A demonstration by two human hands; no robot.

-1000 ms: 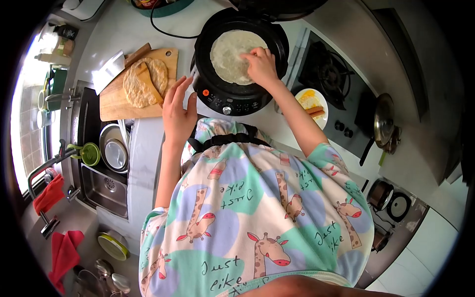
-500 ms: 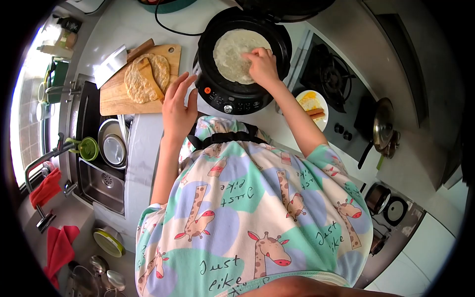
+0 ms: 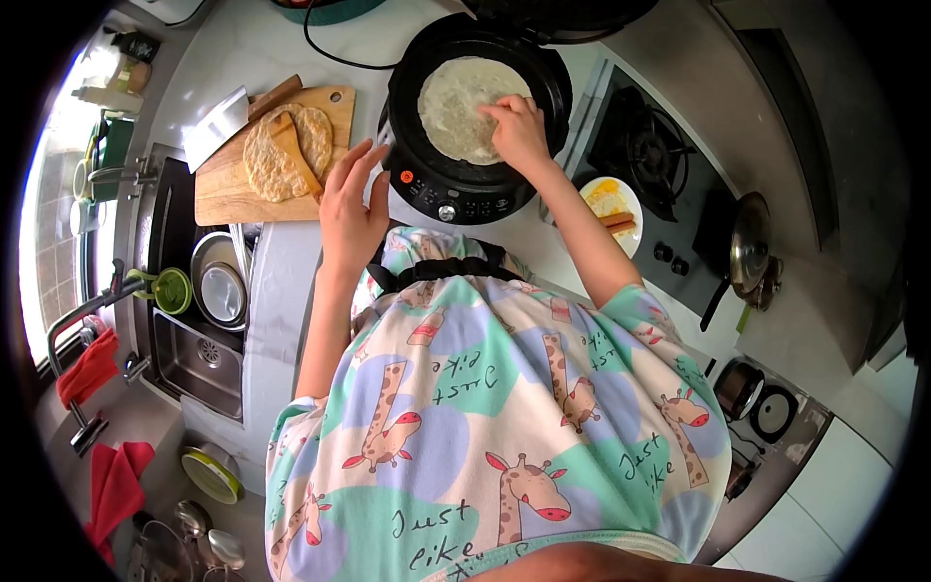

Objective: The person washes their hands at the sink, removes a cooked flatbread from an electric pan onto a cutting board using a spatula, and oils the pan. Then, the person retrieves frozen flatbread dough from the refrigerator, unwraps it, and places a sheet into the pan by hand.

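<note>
A pale round flatbread (image 3: 456, 102) lies flat in the black electric griddle (image 3: 412, 160), whose lid is raised at the back. My right hand (image 3: 521, 133) is over the flatbread's right part, with its fingertips on or just above the surface; contact is hard to judge. Its fingers point left, and nothing is visibly lifted by them. My left hand (image 3: 351, 209) is empty, fingers apart, between the griddle and a wooden cutting board (image 3: 221, 197). A browned flatbread (image 3: 262, 160) rests on that board, with a wooden spatula (image 3: 293, 153) across it.
A cleaver (image 3: 217, 126) lies over the board's upper left corner. To the right, a plate (image 3: 630, 206) holds sausage and egg beside the gas hob (image 3: 640, 145). The sink (image 3: 204, 359) is at left, with stacked bowls (image 3: 223, 291). A power cord (image 3: 335, 60) runs behind the griddle.
My right hand has shifted very slightly to the right over the flatbread. My left hand stays almost where it was, its fingers still spread.
</note>
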